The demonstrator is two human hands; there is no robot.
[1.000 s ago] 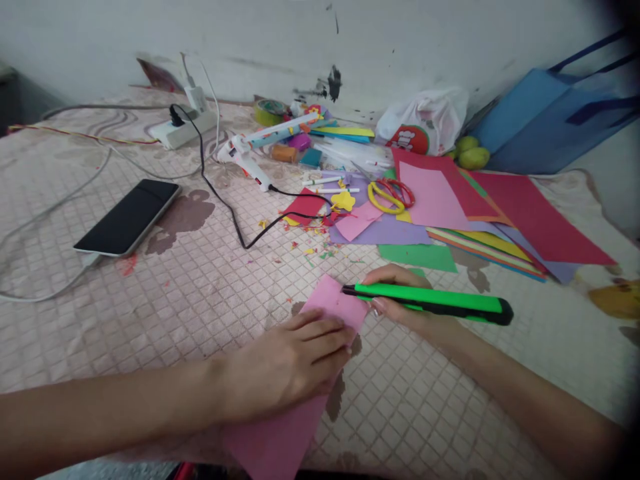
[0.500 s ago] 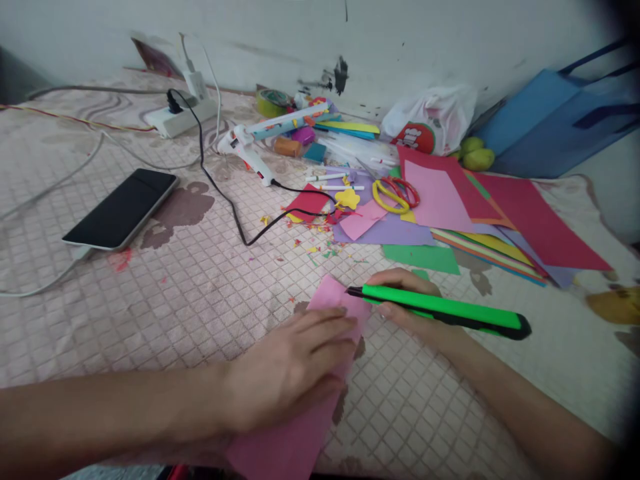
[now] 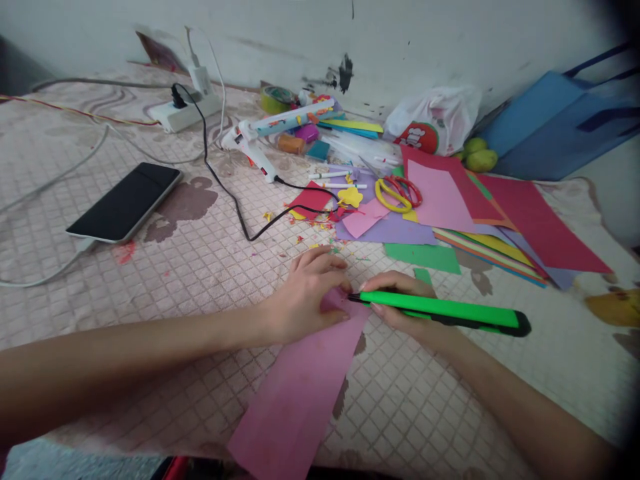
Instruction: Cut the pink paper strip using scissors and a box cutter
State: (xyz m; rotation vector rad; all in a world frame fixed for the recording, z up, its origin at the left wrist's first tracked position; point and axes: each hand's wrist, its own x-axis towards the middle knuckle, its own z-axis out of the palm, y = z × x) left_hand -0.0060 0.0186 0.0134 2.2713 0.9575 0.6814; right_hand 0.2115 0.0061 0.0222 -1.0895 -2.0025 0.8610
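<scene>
A long strip of pink paper (image 3: 295, 400) slants across the patterned tablecloth, its near end reaching the table's front edge. My left hand (image 3: 305, 293) rests on the strip's far end, thumb and fingers spread apart and pressing it down. In my right hand (image 3: 405, 307) is a green and black utility knife (image 3: 445, 311), gripped close to its dark front end between thumb and fingers. The knife lies nearly level, pointing left. Its tip is at the paper between my left thumb and fingers; whether the blade touches the paper I cannot tell.
Behind my hands lie a green paper piece (image 3: 423, 258), scissors (image 3: 393, 195), a stack of coloured sheets (image 3: 493, 253) and a corded glue gun (image 3: 257, 157). A phone (image 3: 125, 202) charges at left near a power strip (image 3: 187, 115). A blue bag (image 3: 550, 127) stands back right.
My left hand has slid forward along the pink strip to its far end, with thumb and fingers now parted. The right hand and knife have barely moved.
</scene>
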